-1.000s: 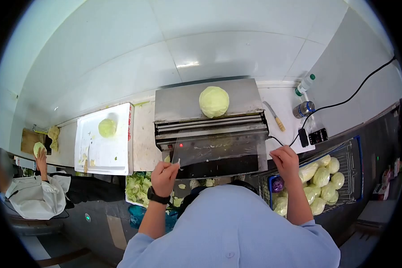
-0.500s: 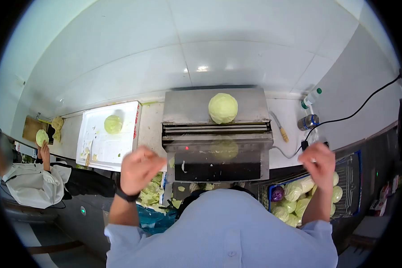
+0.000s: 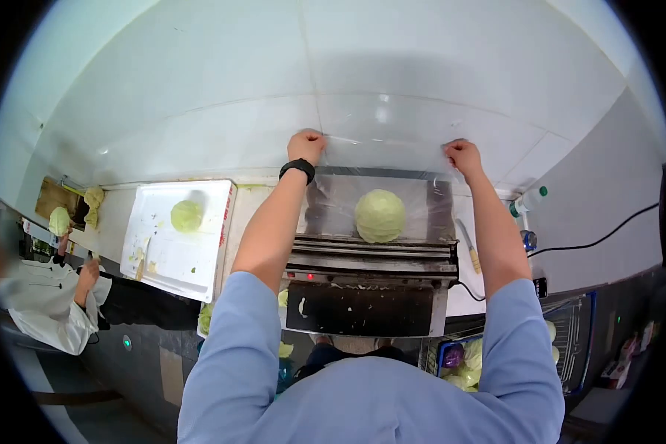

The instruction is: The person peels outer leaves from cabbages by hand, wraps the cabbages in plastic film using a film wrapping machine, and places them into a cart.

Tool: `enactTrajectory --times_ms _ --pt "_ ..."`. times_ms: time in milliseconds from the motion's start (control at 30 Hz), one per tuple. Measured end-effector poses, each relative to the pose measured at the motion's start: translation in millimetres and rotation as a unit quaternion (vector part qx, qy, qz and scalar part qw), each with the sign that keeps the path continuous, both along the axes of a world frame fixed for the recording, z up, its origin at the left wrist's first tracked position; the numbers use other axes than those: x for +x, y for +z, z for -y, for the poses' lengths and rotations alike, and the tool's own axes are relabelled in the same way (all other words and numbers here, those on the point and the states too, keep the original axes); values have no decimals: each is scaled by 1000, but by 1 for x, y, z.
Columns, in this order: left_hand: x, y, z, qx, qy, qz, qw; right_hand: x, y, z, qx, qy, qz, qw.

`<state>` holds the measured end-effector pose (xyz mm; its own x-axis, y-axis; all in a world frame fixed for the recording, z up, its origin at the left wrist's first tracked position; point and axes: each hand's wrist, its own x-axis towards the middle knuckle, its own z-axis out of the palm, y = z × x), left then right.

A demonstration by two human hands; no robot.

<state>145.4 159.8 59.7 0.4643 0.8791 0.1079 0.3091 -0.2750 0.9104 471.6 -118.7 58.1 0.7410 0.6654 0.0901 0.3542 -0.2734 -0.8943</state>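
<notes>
My left hand (image 3: 307, 146), with a black band on its wrist, pinches one corner of a sheet of clear cling film (image 3: 385, 155). At the other corner, the fingers of my right hand (image 3: 463, 155) are closed on the same sheet. Both arms reach far forward, and the film spans between the hands near the wall. Beneath it, a peeled pale green cabbage (image 3: 379, 216) sits on the metal top of the film wrapping machine (image 3: 370, 257). A small red light glows on the machine's front, above a dark plate (image 3: 399, 311) with leaf scraps.
Left stands a white tray (image 3: 149, 200) with another cabbage (image 3: 186, 216) and scraps. A knife (image 3: 468, 246) and a bottle (image 3: 531, 200) lie right. A blue-rimmed cart (image 3: 586, 348) holds cabbages. At far left, a co-worker's hand (image 3: 89, 275) is near a cabbage (image 3: 59, 220).
Both hands have moved from near my body forward to the wall, drawing the film from the machine's front over the cabbage. The co-worker's nearer hand has dropped lower.
</notes>
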Motion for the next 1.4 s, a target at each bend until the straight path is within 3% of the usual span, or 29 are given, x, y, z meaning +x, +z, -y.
enactTrajectory --times_ms 67,200,267,400,500,600,700,767,833,900,933,1000,1033,1067,1133,1167,1267,1333,1400 --pt "4 -34 2 -7 30 -66 997 -3 -41 -8 -63 -5 31 997" --pt "2 -68 13 38 42 -182 982 0 -70 -11 -147 23 83 985" --pt "3 -75 20 77 29 -234 969 -1 -76 -8 -177 33 138 974" --pt "0 -81 17 132 -53 -281 949 12 -96 -12 -308 128 97 938" --pt "-2 -58 16 39 -58 -296 953 21 -98 -15 -340 161 121 919" --pt "-8 -63 3 11 -47 -288 956 18 -90 -2 -302 149 11 941" --pt "-24 -63 -12 -77 -73 -275 956 26 -87 14 -253 70 -190 946" --pt "-29 -57 -1 -15 -71 -182 981 56 -136 26 -192 19 -21 981" --pt "-25 -43 27 48 -140 -75 986 38 -115 44 -110 -102 139 979" --pt "-16 -8 89 158 -258 -8 953 -21 -48 49 68 -94 156 981" --pt "-15 11 121 234 -308 5 922 -53 -21 49 156 -85 163 971" --pt "-12 0 149 257 -318 -15 912 -118 16 46 120 42 148 981" --pt "-9 -5 155 274 -323 -20 906 -141 15 39 140 94 206 964" --pt "-8 -9 158 205 -316 -21 926 -158 9 30 157 146 266 940" --pt "-9 -25 166 59 -298 -29 952 -186 2 17 134 195 213 948" --pt "-6 -39 170 5 -270 25 963 -195 -3 14 125 190 151 962" --pt "-5 -60 175 -60 -219 119 967 -212 -31 8 113 171 -45 978" --pt "-7 -58 176 -89 -196 85 973 -213 -57 1 129 146 -168 966" --pt "-6 -47 181 -109 -174 56 977 -208 -71 2 102 106 -213 966"
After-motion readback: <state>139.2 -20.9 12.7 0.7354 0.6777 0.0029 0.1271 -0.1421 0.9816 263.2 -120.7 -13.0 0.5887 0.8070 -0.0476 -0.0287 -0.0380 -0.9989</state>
